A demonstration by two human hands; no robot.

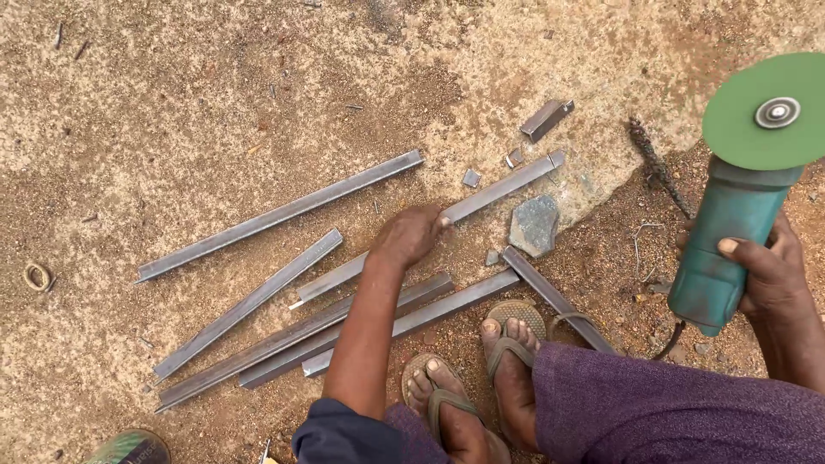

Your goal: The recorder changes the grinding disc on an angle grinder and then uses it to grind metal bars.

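Observation:
My left hand [406, 235] reaches down to the dirt ground and grips a long grey metal bar [503, 186] near its middle. My right hand [771, 268] holds a teal angle grinder [726, 249] upright at the right edge, its green cutting disc [767, 112] facing the camera. Several more metal bars [279, 211] lie side by side on the ground to the left and below the gripped one. My two feet in sandals [509, 339] stand just behind the bars.
A flat grey stone [534, 225] lies beside the gripped bar. Short metal offcuts [546, 119] sit further back, and a twisted rod [657, 166] lies at right. A small metal ring [37, 276] rests at far left. Another bar [557, 299] angles past my foot.

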